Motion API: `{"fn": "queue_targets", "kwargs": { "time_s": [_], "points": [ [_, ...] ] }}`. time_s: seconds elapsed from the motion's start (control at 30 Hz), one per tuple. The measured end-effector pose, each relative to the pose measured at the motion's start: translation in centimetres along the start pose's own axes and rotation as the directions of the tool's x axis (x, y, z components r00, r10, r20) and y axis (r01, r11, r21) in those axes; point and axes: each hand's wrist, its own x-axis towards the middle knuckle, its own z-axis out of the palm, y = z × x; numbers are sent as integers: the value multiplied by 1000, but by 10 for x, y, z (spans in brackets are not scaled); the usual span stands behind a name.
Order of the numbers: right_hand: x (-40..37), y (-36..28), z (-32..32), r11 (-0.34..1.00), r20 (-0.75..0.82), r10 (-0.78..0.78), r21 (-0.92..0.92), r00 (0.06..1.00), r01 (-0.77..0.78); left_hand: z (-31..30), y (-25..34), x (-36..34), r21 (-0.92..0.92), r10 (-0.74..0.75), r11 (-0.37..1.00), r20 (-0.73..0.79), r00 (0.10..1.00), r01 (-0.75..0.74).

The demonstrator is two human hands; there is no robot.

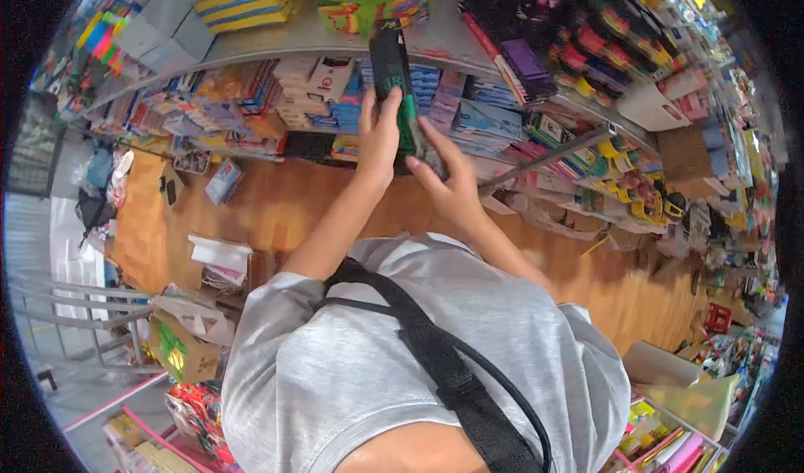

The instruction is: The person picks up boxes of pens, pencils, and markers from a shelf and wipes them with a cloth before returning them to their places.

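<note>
A long, narrow black-and-green box [390, 75] is held up in front of the shelves, its far end pointing away from me. My left hand [379, 142] grips it along the left side, fingers stretched up its length. At the near right end my right hand [452, 181] has thumb and fingers closed around the box's lower part, where a greyish patch shows between them. Just beyond the box's far end, a bright green patterned box [373, 4] stands on the grey shelf top [260, 44].
Below the shelf top are packed stacks of boxed goods and booklets [486, 121]. Yellow packs [251, 0] lie at the upper left. A metal bar [548, 156] juts out on the right. Cardboard boxes [188, 343] and a metal railing [75, 305] stand left on the wooden floor [318, 201].
</note>
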Motion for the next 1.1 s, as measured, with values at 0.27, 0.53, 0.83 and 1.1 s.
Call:
{"fn": "queue_targets", "kwargs": {
  "time_s": [0.27,0.53,0.83,1.1],
  "points": [
    [37,5,-14,987,-158,-158,7,975,161,23,-11,-32,-167,-259,924,391,883,344],
    [26,3,-19,988,-130,-154,-21,980,153,19,-20,-25,-28,-271,946,484,832,324],
    [12,-4,-14,900,-133,-289,-374,948,222,12,-12,-21,50,-322,906,728,606,421],
    [42,0,-65,970,-437,-167,-232,884,68,12,19,-35,511,-469,858,737,486,53]
  ]
}}
